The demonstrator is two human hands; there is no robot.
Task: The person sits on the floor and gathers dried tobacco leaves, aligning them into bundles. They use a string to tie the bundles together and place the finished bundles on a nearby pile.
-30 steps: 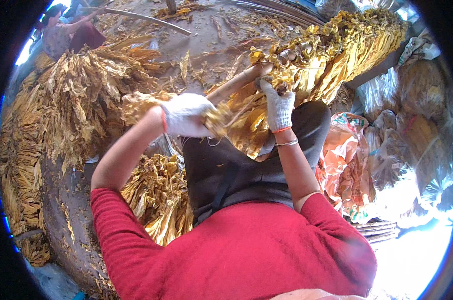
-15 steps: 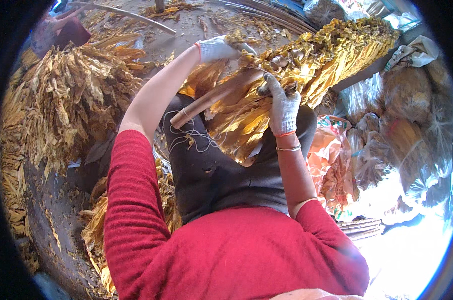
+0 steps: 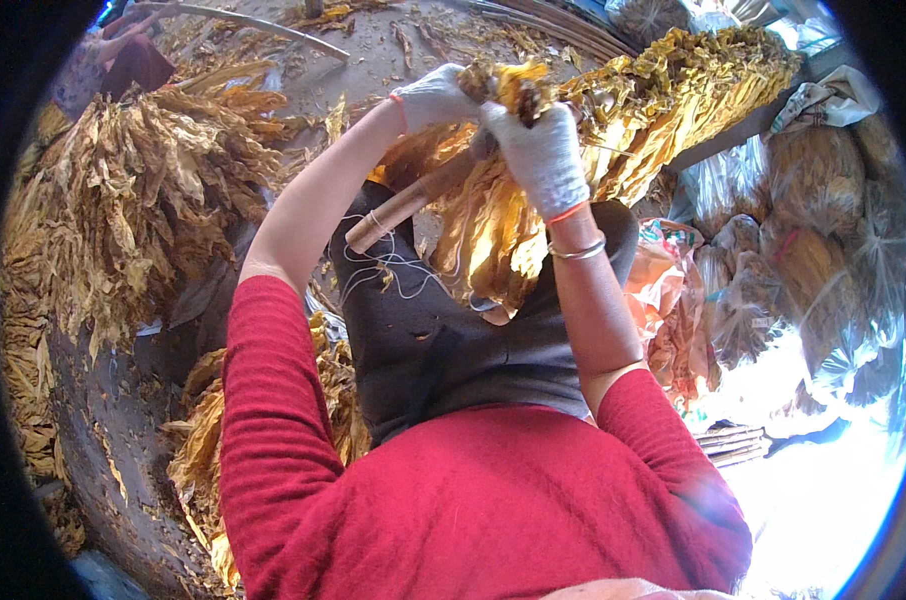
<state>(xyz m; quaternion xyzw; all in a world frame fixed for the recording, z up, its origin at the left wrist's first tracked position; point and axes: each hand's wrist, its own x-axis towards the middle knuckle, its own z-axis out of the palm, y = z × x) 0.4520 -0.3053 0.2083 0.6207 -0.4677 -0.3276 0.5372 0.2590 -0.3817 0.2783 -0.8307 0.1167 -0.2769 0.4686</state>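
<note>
Both my hands wear white knit gloves. My right hand (image 3: 541, 158) is closed around a bunch of dried yellow-brown tobacco leaves (image 3: 522, 88), whose upper ends stick out above the fist. Beside it, almost touching, my left hand (image 3: 439, 98) is closed at the edge of the same bunch; its fingertips are partly hidden. Below the hands a wooden pole (image 3: 410, 207) slants over my lap, its near end free. Loose white string (image 3: 398, 268) coils there on my dark trousers (image 3: 453, 350). More leaves (image 3: 508, 235) hang between my knees.
A thick row of tied leaves (image 3: 688, 100) stretches to the far right. On the left stands a large heap of dried leaves (image 3: 158, 190), with a person (image 3: 123, 65) behind it. Clear plastic bags (image 3: 813, 230) and an orange sack (image 3: 668, 300) crowd the right side.
My right hand has moved up and left to meet my left hand, and a leaf bunch now rises from its grip. The pole has barely shifted.
</note>
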